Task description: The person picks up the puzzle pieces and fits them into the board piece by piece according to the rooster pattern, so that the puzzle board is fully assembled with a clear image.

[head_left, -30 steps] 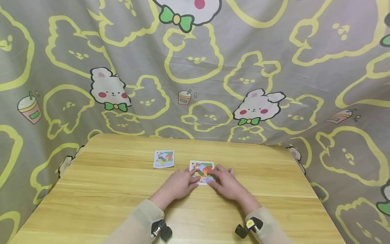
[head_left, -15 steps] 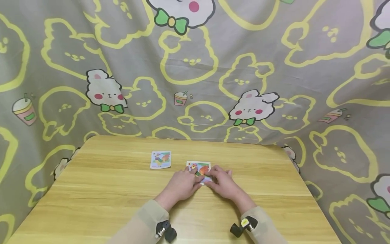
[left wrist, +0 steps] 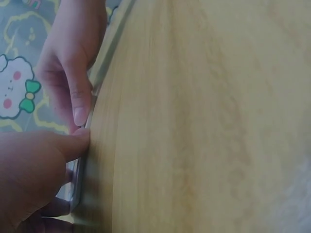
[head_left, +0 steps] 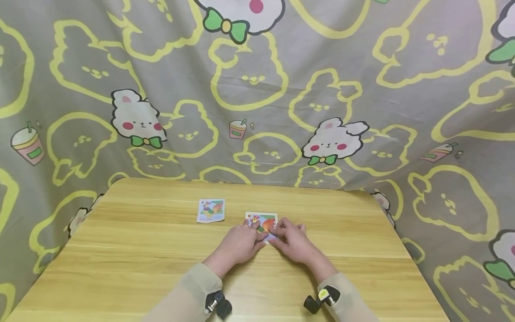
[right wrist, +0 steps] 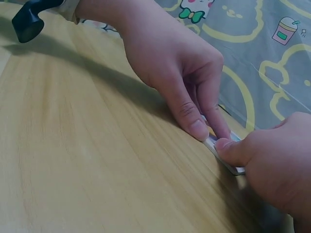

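Note:
A small square rooster puzzle (head_left: 263, 218) with a white border lies on the table in the head view, its lower half partly hidden by fingers. My left hand (head_left: 239, 243) holds it from the left, fingers over the picture and thumb along the near edge. From the right, my right hand (head_left: 295, 241) grips it, with bent fingers on the picture and the thumb at the near border. Both thumbs nearly meet at that edge in the left wrist view, where the puzzle's thin side (left wrist: 76, 189) shows. In the right wrist view, one puzzle corner (right wrist: 238, 171) shows beside my right thumb.
A paler paper card (head_left: 211, 210) with the same rooster picture lies to the left and slightly farther back. The wooden table (head_left: 161, 250) reaches to a grey patterned curtain (head_left: 181, 89) behind. A black wrist device (head_left: 219, 305) sits on each sleeve.
The head view has shifted slightly. My left fingers have slid a little right over the picture, bringing the two hands closer together. The puzzle and the paper card stay in place on the table.

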{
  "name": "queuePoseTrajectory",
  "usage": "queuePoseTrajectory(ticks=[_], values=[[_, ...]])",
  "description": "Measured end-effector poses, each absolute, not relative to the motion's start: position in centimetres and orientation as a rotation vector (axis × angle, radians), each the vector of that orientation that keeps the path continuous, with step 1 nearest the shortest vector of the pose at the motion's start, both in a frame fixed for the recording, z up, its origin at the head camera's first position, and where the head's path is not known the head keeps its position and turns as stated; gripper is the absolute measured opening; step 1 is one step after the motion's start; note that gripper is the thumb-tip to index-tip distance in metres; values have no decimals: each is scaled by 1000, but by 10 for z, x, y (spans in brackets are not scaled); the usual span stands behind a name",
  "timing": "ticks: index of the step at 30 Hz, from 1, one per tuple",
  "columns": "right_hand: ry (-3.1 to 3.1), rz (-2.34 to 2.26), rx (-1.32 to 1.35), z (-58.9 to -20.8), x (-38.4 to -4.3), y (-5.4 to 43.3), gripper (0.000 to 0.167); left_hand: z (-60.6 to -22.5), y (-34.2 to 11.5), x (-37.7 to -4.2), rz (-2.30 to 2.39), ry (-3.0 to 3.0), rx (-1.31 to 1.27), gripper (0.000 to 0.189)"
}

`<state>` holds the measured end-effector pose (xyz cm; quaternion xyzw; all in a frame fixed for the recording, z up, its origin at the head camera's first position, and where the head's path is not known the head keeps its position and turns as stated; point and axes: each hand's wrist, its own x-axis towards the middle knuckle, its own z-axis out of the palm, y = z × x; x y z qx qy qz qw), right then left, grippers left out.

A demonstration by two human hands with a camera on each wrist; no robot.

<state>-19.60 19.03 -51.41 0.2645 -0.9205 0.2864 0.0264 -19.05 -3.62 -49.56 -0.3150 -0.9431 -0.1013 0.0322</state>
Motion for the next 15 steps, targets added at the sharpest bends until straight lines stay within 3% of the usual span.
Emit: queuePoseTrajectory(ticks=[15], values=[[-2925, 1010, 718, -505, -197, 187, 33, -494, -35, -188, -282, -2926, -961, 36]])
